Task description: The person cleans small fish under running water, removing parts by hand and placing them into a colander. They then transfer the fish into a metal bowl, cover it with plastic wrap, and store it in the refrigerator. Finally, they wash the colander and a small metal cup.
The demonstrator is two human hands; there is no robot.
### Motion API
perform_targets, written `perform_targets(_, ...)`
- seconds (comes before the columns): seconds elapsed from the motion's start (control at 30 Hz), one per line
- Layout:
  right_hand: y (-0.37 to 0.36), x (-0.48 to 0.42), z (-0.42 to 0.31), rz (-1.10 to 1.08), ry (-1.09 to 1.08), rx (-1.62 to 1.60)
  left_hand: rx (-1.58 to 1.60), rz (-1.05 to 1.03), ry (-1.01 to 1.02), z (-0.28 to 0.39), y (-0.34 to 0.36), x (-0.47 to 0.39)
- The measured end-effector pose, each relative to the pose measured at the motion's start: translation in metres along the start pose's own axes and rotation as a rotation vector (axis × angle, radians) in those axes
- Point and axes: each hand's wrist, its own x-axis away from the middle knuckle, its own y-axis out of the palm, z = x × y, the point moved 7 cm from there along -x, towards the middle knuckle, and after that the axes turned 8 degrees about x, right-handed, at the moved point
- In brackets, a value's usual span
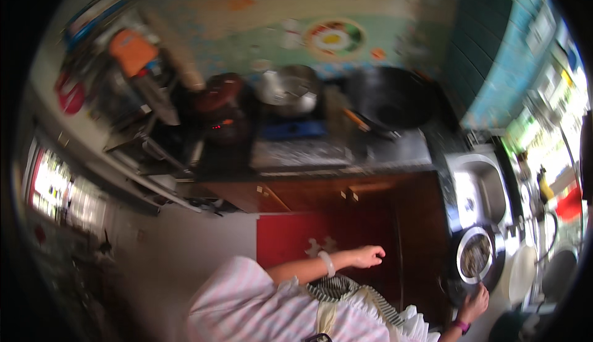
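Note:
My left hand (369,256), with a pale bangle on its wrist, hangs in front of the wooden lower cabinets above a red mat (287,235); its fingers are curled, and whether they enclose anything small is unclear. My right hand (476,302), wearing a pink wristband, is at the near edge of a round metal bowl (459,262) with dark, wet-looking food (476,255) inside. A thin utensil handle seems to run from the fingers into the bowl, but blur hides the exact grip. The bowl sits at the near end of the steel sink (487,189).
A black wok (391,103) and a steel pot (291,89) stand on the stove. Left of them are a dark red-lidded cooker (224,94) and a cleaver-like blade (157,98). A white basin (521,272) stands right of the bowl, near a window.

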Motion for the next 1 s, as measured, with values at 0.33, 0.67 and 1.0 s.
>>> perform_targets(0.33, 0.047, 0.068, -0.507, -0.773, -0.331, -1.250, 0.335, 0.778, 0.061, -0.155, -0.277, 0.370)
perform_targets(0.67, -0.006, 0.134, -0.748, -1.045, -1.105, -0.923, 0.462, 1.361, 0.132, -0.154, -0.361, 0.663)
perform_targets(1.0, 0.012, 0.084, -0.868, -1.045, -1.239, -0.904, -0.063, 2.057, 0.146, -0.114, -0.406, 0.803)
